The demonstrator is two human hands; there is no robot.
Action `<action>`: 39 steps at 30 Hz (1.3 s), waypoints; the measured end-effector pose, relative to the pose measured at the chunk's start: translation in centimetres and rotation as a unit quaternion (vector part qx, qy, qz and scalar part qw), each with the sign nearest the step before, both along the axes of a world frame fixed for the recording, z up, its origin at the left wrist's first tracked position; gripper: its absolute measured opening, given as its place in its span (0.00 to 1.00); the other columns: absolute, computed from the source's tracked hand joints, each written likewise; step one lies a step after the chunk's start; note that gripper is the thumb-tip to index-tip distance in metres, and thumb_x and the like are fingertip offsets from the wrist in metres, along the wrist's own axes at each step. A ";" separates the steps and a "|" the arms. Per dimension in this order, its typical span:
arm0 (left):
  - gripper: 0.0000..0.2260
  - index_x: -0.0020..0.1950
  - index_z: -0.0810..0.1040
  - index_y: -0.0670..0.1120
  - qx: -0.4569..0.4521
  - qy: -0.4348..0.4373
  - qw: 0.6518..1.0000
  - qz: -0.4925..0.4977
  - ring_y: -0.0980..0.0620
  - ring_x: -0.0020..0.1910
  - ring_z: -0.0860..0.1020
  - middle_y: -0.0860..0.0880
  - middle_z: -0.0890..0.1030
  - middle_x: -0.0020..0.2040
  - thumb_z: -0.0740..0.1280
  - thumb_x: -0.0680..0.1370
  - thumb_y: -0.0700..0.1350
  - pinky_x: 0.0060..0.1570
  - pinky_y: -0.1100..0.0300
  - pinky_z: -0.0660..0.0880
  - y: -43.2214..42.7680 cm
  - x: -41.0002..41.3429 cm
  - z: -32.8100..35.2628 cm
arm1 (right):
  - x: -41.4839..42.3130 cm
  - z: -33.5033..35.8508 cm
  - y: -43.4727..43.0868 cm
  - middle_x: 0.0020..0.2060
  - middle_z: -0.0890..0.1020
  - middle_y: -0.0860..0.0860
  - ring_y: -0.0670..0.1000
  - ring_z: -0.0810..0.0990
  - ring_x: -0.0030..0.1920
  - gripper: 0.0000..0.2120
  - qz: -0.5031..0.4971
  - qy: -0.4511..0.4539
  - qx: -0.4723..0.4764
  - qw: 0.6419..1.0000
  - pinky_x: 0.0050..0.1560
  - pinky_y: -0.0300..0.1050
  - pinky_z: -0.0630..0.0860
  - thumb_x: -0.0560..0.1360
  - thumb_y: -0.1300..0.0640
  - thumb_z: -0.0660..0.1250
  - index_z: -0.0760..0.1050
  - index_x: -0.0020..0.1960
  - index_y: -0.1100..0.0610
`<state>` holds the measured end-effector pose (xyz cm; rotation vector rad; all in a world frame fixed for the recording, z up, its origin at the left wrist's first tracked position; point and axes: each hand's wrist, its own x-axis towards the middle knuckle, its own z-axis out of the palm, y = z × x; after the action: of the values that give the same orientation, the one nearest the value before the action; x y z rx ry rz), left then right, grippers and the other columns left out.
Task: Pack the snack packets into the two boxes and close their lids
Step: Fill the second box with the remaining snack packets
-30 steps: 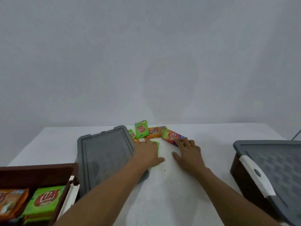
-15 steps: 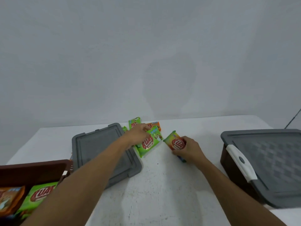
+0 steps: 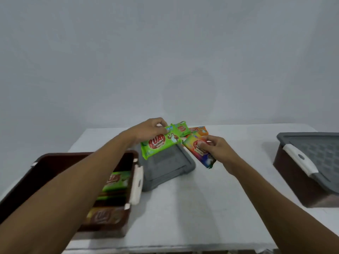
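My left hand grips a green snack packet by its far edge, lifted above the loose grey lid. My right hand holds a multicoloured packet tilted in the air beside that lid. A small green packet and an orange packet lie on the table behind them. The open brown box at the lower left holds several packets. A second brown box at the right carries its grey lid.
The white table ends at a front edge near the bottom of the view. A plain grey wall rises behind it. White latches sit on the left box and on the right box.
Both hands picked up a packet each and lifted them off the table. My view shifted left and down, so the open box shows more.
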<state>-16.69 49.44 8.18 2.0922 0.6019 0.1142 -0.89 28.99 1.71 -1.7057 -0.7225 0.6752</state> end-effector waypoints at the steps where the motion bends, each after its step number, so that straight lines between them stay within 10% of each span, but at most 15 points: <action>1: 0.02 0.49 0.76 0.49 -0.003 -0.004 1.000 -0.004 0.48 0.42 0.81 0.43 0.83 0.49 0.66 0.79 0.46 0.41 0.56 0.76 0.7 -1.8 0.4 | -1.3 0.6 0.5 0.46 0.85 0.51 0.45 0.85 0.41 0.08 0.013 -0.011 0.002 1.000 0.35 0.36 0.77 0.75 0.53 0.71 0.78 0.53 0.52; 11: 0.06 0.55 0.75 0.44 0.021 0.149 0.978 -0.143 0.49 0.40 0.79 0.38 0.83 0.49 0.66 0.80 0.44 0.39 0.56 0.75 7.2 -20.4 -1.7 | -17.8 5.4 7.2 0.47 0.83 0.42 0.39 0.82 0.44 0.12 0.191 -0.187 -0.040 0.963 0.44 0.34 0.78 0.75 0.53 0.71 0.77 0.57 0.51; 19: 0.02 0.46 0.79 0.49 0.132 0.204 0.947 -0.209 0.54 0.42 0.80 0.49 0.83 0.44 0.69 0.78 0.44 0.47 0.55 0.76 8.9 -24.9 -5.5 | -24.4 4.4 11.7 0.44 0.78 0.45 0.50 0.77 0.48 0.06 0.342 -0.396 -0.262 0.811 0.50 0.46 0.75 0.76 0.52 0.69 0.76 0.52 0.49; 30: 0.10 0.44 0.77 0.58 0.184 0.250 0.921 -0.234 0.52 0.49 0.80 0.54 0.81 0.47 0.70 0.77 0.43 0.55 0.52 0.77 9.7 -26.3 -6.1 | -26.6 2.1 12.0 0.60 0.79 0.49 0.52 0.77 0.56 0.16 0.342 -0.564 -0.349 0.666 0.44 0.43 0.71 0.80 0.51 0.62 0.74 0.67 0.44; 39: 0.06 0.52 0.82 0.49 0.209 0.250 0.918 -0.225 0.57 0.48 0.80 0.53 0.82 0.50 0.69 0.77 0.40 0.48 0.65 0.76 10.3 -26.5 -5.8 | -26.3 1.8 11.4 0.60 0.78 0.50 0.53 0.76 0.59 0.17 0.349 -0.591 -0.346 0.640 0.46 0.44 0.69 0.79 0.47 0.62 0.73 0.68 0.44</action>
<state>-43.14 59.74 2.42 2.6459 0.3896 -0.6256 -27.18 40.38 3.51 -2.5396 -2.3953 0.1948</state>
